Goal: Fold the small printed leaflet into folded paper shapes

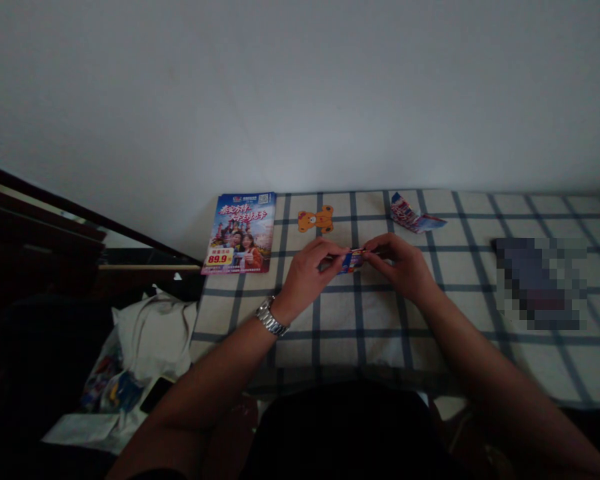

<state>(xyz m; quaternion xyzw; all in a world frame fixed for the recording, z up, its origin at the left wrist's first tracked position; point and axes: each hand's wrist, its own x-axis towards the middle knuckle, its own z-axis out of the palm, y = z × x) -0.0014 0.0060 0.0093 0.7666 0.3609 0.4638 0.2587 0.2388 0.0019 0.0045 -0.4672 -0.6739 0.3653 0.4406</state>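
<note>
Both hands meet over the checked tablecloth point(380, 320) and pinch a small folded piece of coloured paper point(353, 259) between them. My left hand point(310, 270), with a metal watch point(271, 317) at the wrist, grips the paper's left end with closed fingers. Its right end is pinched by my right hand point(403, 265). The paper is held just above the cloth.
A colourful flyer point(241, 233) lies at the table's back left corner. An orange bear cut-out point(315, 219) and another folded paper piece point(413, 215) lie near the wall. A blurred dark object point(540, 283) sits at the right. A white bag point(153, 333) and clutter lie left of the table.
</note>
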